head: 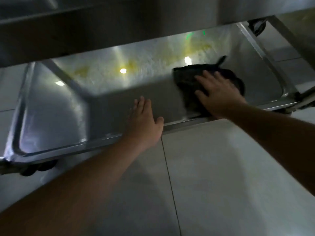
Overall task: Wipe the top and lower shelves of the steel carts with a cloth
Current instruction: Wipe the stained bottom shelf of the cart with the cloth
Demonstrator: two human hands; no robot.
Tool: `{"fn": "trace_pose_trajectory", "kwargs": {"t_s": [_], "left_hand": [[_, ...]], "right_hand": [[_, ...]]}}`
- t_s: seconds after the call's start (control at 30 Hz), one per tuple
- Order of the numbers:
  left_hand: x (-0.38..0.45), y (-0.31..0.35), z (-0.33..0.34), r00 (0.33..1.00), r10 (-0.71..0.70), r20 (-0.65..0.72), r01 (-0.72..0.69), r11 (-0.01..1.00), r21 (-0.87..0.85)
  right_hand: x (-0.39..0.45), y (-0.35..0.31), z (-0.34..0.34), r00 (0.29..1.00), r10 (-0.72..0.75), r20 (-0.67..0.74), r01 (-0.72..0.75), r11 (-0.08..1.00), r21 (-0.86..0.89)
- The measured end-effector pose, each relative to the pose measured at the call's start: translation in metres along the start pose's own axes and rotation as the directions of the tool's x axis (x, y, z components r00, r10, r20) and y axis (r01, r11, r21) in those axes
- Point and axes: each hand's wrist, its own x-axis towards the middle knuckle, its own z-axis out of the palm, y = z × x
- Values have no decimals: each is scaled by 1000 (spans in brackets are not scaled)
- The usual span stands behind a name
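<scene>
Low down: right hand [219, 94] flat, grip wide, pressing dark cloth [189, 77] on lower shelf [105, 92]; left hand [144, 120] flat on rim

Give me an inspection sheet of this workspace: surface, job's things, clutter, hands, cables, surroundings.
Surface: steel lower shelf, yellowish smears toward the back, bright light reflections.
Job's things: dark cloth lying bunched on the shelf's right part.
Clutter: nothing seen.
Hands: right hand presses flat on the cloth, fingers spread; left hand rests flat on the shelf's front edge, holding nothing.
Cables: nothing seen.
Surroundings: upper shelf overhead, caster at the far right corner, pale tiled floor.
</scene>
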Motion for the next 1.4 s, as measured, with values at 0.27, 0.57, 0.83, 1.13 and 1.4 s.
{"fn": "trace_pose_trajectory", "kwargs": {"t_s": [0.27, 0.57, 0.83, 1.13, 1.4], "left_hand": [[-51, -151, -110, 998, -53, 29, 45, 972, 232], [-84, -256, -117, 956, -282, -78, 292, 931, 217], [-103, -264, -95, 968, -178, -174, 236, 879, 414], [-101, -261, -89, 941, -190, -280, 273, 916, 293], [-94, -270, -85, 923, -170, -347, 265, 932, 249]], "right_hand": [[14, -52, 8, 918, 398, -7, -396, 915, 80], [22, -252, 61, 904, -401, 150, 413, 909, -53], [-1, -209, 60, 957, -278, 77, 281, 959, -37], [5, -234, 68, 929, 370, 12, -370, 928, 51], [33, -393, 98, 943, -316, 104, 318, 948, -1]]}}
